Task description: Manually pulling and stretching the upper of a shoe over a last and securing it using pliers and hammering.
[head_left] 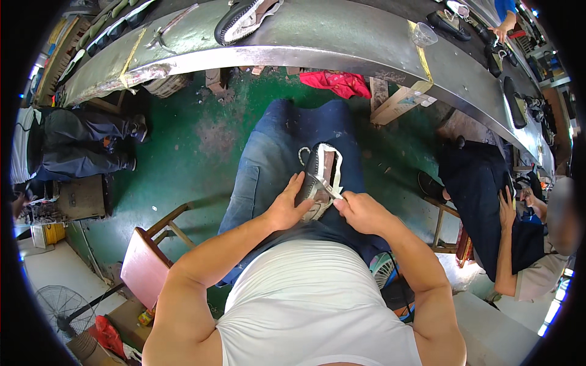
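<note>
From the white-lined black shoe [328, 163], a hand could pass toward ten o'clock above the green painted floor [177, 152]. A grey metal tabletop [342, 30] bars twelve o'clock; a pink-panelled wooden chair [143, 268], eight.

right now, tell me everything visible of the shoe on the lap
The shoe has a dark, leathery-looking side, white edging round its opening and a brownish inside. It lies on the blue-clad lap, opening upward, one end pointing forward. The left grip touches its left side; the right grip holds a metal tool across it.

Grn flr [177, 158], metal tbl [342, 38], pink chair [144, 268]
</note>
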`<action>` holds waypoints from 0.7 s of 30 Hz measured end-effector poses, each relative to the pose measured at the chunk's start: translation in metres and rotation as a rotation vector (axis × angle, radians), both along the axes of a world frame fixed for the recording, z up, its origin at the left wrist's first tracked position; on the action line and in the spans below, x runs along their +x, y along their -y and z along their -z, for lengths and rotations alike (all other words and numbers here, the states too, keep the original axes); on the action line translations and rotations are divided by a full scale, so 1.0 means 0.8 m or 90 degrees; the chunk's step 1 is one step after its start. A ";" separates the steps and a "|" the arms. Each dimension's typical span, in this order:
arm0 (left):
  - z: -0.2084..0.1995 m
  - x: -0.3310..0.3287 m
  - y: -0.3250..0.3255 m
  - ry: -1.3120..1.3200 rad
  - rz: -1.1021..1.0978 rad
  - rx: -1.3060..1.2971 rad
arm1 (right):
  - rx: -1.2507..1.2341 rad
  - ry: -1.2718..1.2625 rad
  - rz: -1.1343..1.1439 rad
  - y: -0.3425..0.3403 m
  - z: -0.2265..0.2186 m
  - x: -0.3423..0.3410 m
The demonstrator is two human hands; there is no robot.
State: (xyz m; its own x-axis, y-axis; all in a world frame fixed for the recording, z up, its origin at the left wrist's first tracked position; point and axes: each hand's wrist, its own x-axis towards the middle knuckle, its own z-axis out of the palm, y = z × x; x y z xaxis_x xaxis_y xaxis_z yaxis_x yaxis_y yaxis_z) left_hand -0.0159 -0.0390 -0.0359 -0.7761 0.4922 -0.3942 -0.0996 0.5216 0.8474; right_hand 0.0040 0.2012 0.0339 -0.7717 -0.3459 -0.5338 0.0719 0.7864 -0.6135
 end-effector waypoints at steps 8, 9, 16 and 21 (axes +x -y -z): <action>-0.032 -0.012 0.005 0.087 0.070 0.037 | -0.135 0.097 0.133 -0.018 0.003 0.023; -0.041 -0.019 0.006 0.085 0.070 0.036 | -0.136 0.095 0.132 -0.022 0.004 0.028; -0.147 -0.075 0.007 -0.309 0.157 -0.193 | -0.254 0.080 0.425 -0.050 0.025 0.059; -0.202 -0.115 -0.006 -0.185 0.029 0.207 | -0.305 0.067 0.438 -0.062 0.026 0.065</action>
